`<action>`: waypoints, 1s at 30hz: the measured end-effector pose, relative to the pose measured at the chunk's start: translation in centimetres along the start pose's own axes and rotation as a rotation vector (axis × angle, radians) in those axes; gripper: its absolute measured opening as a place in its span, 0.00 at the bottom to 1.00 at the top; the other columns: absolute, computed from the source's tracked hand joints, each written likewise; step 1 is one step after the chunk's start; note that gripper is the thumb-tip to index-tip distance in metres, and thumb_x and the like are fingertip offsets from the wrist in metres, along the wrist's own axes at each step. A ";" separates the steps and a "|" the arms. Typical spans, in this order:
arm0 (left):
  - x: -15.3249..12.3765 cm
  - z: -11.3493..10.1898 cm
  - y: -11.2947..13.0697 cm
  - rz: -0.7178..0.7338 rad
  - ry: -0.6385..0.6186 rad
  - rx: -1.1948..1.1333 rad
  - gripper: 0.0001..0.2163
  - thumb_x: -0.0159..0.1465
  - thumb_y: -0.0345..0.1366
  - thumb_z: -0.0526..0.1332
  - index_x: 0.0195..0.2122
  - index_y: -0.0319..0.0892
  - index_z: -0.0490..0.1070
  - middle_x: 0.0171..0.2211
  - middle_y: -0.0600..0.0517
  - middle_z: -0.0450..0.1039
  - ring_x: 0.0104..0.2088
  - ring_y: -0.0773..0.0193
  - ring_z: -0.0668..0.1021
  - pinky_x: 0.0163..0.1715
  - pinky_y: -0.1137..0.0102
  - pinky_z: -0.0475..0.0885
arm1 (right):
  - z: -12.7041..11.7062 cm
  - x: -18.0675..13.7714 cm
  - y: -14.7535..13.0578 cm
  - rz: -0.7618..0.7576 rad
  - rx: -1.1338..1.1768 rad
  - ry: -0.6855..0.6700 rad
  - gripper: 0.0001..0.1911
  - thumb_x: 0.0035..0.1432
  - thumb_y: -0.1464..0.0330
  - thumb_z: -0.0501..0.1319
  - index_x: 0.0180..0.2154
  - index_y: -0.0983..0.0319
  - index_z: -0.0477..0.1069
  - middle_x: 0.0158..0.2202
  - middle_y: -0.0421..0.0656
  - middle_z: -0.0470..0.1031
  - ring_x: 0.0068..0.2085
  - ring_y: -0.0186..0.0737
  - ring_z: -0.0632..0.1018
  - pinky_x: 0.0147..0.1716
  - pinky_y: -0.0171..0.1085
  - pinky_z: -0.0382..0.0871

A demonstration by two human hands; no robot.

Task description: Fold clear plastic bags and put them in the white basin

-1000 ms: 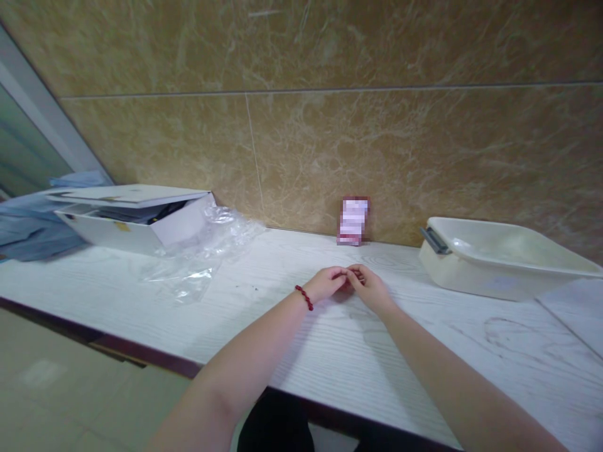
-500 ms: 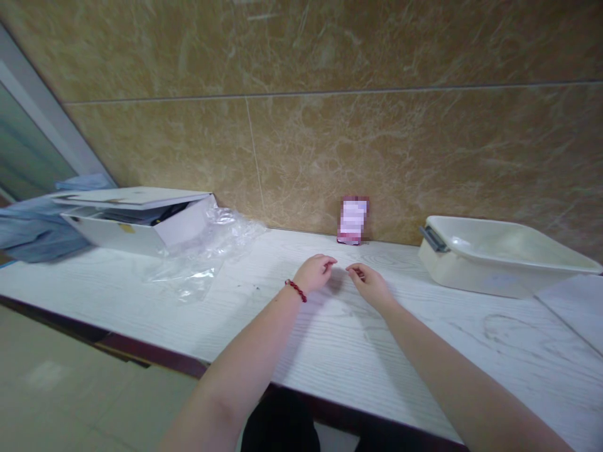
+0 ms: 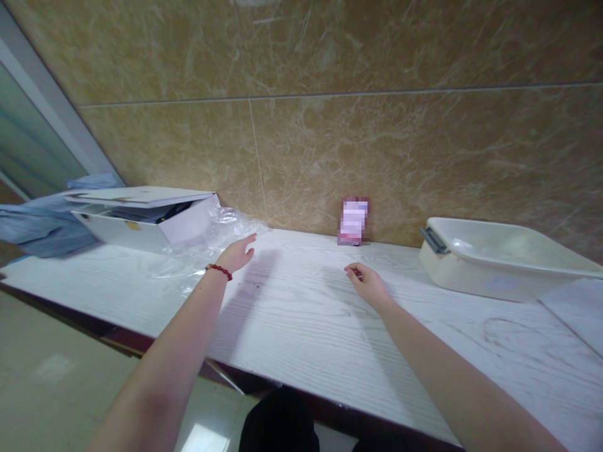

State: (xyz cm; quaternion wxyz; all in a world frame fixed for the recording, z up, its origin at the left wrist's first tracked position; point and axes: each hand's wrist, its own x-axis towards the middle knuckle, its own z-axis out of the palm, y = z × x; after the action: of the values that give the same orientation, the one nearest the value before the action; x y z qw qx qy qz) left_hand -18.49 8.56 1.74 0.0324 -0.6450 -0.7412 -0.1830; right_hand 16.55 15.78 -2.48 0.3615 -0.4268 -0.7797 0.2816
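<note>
My left hand [image 3: 238,252], with a red bead bracelet on its wrist, reaches out to the left with fingers stretched, close to a crumpled clear plastic bag [image 3: 211,242] on the white table [image 3: 301,314]. It holds nothing. My right hand [image 3: 365,282] rests on the table's middle with fingers curled into a pinch; a small reddish thing seems to sit between the fingertips, too small to name.
A white cardboard box [image 3: 141,216] with its lid ajar lies at the back left, blue cloth [image 3: 42,223] beside it. A small pink pack [image 3: 353,221] leans against the marble wall. A cream plastic tub [image 3: 499,257] stands at the right.
My hands were together at the table's middle; they have parted. The left hand has swung left toward the plastic bag and spread its fingers. The right hand has stayed put.
</note>
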 end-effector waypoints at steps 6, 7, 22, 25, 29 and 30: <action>-1.2 1.6 -5.3 -0.035 -0.129 0.349 0.24 0.54 0.30 0.49 0.54 0.34 0.53 0.53 0.43 0.58 0.54 0.56 0.59 0.50 0.63 0.55 | 0.3 0.1 0.5 0.008 0.006 -0.006 0.11 0.49 0.64 0.51 0.31 0.61 0.68 0.27 0.41 0.71 0.28 0.34 0.71 0.28 0.34 0.64; -1.3 1.7 -5.7 -0.046 -0.130 0.377 0.24 0.54 0.29 0.49 0.54 0.35 0.54 0.52 0.43 0.59 0.53 0.56 0.61 0.50 0.62 0.55 | 0.3 0.2 0.6 0.009 0.008 -0.004 0.11 0.49 0.65 0.51 0.31 0.61 0.68 0.26 0.41 0.71 0.28 0.34 0.71 0.27 0.34 0.64; 2.4 -7.0 -4.4 -0.139 0.119 0.228 0.18 0.58 0.44 0.47 0.37 0.39 0.70 0.38 0.45 0.72 0.41 0.57 0.72 0.40 0.69 0.63 | 0.2 0.1 0.5 0.013 0.018 0.006 0.11 0.49 0.64 0.51 0.31 0.62 0.68 0.26 0.41 0.71 0.27 0.33 0.71 0.27 0.33 0.63; 3.3 -9.5 -3.9 -0.177 0.156 0.211 0.16 0.57 0.42 0.50 0.37 0.38 0.71 0.38 0.45 0.72 0.41 0.57 0.71 0.41 0.68 0.62 | 0.2 0.1 0.4 0.022 0.026 0.004 0.10 0.49 0.65 0.51 0.31 0.62 0.68 0.26 0.41 0.71 0.27 0.33 0.71 0.27 0.33 0.63; 3.3 -11.6 -3.3 -0.235 0.212 0.173 0.16 0.55 0.44 0.53 0.36 0.38 0.70 0.35 0.49 0.72 0.36 0.61 0.71 0.36 0.71 0.63 | 0.1 0.0 0.3 0.026 0.023 0.005 0.10 0.48 0.65 0.52 0.31 0.61 0.68 0.26 0.41 0.71 0.27 0.34 0.71 0.27 0.33 0.63; 3.2 -11.9 -3.2 -0.264 0.222 0.146 0.17 0.53 0.46 0.54 0.36 0.39 0.70 0.34 0.50 0.72 0.35 0.62 0.71 0.34 0.71 0.63 | 0.0 0.0 0.2 0.027 0.023 0.006 0.10 0.48 0.65 0.52 0.31 0.61 0.68 0.26 0.41 0.71 0.27 0.34 0.71 0.27 0.33 0.63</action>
State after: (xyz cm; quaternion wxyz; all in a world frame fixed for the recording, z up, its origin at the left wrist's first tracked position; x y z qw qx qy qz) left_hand -24.35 7.50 12.94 0.1364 -0.5137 -0.8227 -0.2016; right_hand 16.63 15.88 -2.66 0.3647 -0.4341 -0.7694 0.2941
